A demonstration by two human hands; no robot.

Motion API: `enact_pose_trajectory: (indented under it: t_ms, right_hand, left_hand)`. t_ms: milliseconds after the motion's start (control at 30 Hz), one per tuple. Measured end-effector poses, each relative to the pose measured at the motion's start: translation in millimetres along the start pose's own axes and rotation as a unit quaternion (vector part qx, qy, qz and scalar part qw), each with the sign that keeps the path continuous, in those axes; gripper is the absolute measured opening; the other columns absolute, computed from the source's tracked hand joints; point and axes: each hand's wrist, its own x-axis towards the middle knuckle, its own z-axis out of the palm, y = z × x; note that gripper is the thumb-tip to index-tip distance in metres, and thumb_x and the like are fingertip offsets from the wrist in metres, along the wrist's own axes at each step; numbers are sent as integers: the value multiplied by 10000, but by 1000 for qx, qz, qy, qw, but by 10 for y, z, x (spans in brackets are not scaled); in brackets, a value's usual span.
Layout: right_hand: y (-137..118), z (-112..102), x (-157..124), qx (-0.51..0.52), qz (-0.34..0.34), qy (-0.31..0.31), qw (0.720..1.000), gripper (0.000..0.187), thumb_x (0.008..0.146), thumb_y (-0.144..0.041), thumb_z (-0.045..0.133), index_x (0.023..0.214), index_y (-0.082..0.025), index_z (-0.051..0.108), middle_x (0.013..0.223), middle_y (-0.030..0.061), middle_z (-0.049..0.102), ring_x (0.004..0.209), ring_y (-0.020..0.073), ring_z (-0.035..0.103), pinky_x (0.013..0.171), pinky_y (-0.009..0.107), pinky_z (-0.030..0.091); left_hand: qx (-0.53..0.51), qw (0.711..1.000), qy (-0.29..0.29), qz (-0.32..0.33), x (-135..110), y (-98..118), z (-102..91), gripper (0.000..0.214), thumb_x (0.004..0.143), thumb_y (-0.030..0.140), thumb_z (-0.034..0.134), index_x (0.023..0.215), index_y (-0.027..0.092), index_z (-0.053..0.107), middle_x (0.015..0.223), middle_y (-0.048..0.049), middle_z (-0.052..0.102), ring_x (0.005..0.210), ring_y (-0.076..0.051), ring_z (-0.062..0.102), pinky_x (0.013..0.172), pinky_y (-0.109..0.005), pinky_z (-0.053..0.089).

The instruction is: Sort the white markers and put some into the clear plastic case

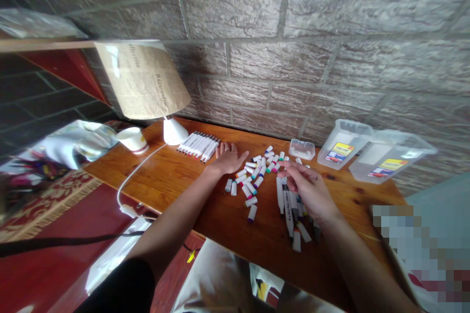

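My left hand (228,157) lies flat and open on the wooden table (176,176), fingers spread, between a neat row of capped white markers (198,145) and a scatter of loose marker caps (253,176). My right hand (306,187) hovers over a bunch of uncapped white markers (292,215) lying side by side. Its fingers are pinched together near the caps, and what they hold is too small to make out.
A lamp with a paper shade (147,80) stands at the back left beside a paper cup (132,139). A small clear lid (301,148) and two clear plastic boxes (343,143) (389,156) sit by the brick wall. A white cable (135,176) runs off the table's left edge.
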Motion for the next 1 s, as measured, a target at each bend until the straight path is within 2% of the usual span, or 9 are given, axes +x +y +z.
enact_pose_trajectory:
  t_ms: [100, 233, 433, 600, 700, 767, 833, 900, 1000]
  right_hand:
    - [4, -1, 2, 6, 0, -3, 1000, 485, 735, -618, 773, 1000, -212, 786, 811, 41, 740, 491, 82, 406, 462, 250, 322]
    - [9, -1, 7, 10, 1, -4, 1000, 470, 746, -609, 772, 1006, -217, 785, 817, 36, 736, 495, 79, 406, 466, 247, 315]
    - [10, -8, 10, -1, 0, 0, 1000, 512, 730, -638, 766, 1010, -209, 787, 818, 46, 743, 487, 81, 411, 457, 251, 318]
    - [10, -24, 13, -5, -4, 1, 1000, 493, 743, -635, 758, 1004, -219, 791, 813, 39, 749, 480, 81, 416, 461, 256, 325]
    - [18, -45, 16, -47, -18, 8, 999, 509, 767, -646, 728, 1032, -215, 782, 817, 46, 758, 504, 105, 469, 484, 265, 366]
    - [31, -70, 19, -116, -54, 21, 992, 482, 804, -631, 697, 1022, -208, 779, 824, 56, 767, 563, 141, 553, 543, 284, 424]
    - [51, -99, 23, -230, -113, 39, 966, 385, 853, -565, 665, 969, -217, 784, 828, 58, 775, 639, 182, 631, 628, 312, 467]
    - [76, -125, 25, -362, -165, 48, 916, 262, 891, -455, 642, 909, -237, 786, 845, 55, 783, 701, 211, 680, 697, 333, 481]
    - [103, -133, 12, -512, -173, 26, 841, 176, 907, -347, 630, 865, -257, 776, 907, 55, 795, 780, 242, 717, 720, 345, 476]
  left_hand:
    - [-5, 1000, -2, 5, -22, 20, 4, 945, 940, 713, 114, 1600, 46, 228, 1673, -235, 147, 1569, -355, 21, 1244, -581, 102]
    - [-12, 1000, -10, -18, -10, 1, 17, 959, 930, 722, 107, 1608, 52, 205, 1682, -225, 114, 1572, -356, -4, 1226, -646, 77]
    - [-7, 1000, 8, -24, 49, -55, 26, 951, 930, 723, 133, 1604, 60, 231, 1679, -222, 153, 1572, -366, 39, 1238, -622, 80]
    - [-1, 999, 10, -34, 30, -36, 10, 981, 926, 731, 151, 1597, 19, 223, 1662, -272, 157, 1566, -394, 48, 1236, -620, 79]
    - [3, 999, 8, -36, 26, -33, 2, 985, 928, 729, 151, 1596, 9, 222, 1655, -287, 167, 1561, -411, 65, 1233, -625, 78]
    - [4, 999, 17, -37, 31, -38, 2, 986, 927, 730, 154, 1596, 8, 221, 1652, -291, 177, 1559, -414, 80, 1232, -625, 83]
    - [5, 999, 23, -37, 35, -43, 5, 986, 927, 730, 158, 1594, 8, 228, 1649, -290, 193, 1559, -413, 84, 1232, -625, 85]
    - [7, 999, 21, -37, 34, -44, 5, 983, 927, 729, 162, 1592, 9, 235, 1650, -284, 198, 1562, -407, 70, 1235, -620, 78]
    - [9, 999, 17, -33, 23, -39, -2, 984, 929, 727, 166, 1591, 0, 228, 1651, -287, 189, 1563, -404, 54, 1239, -612, 67]
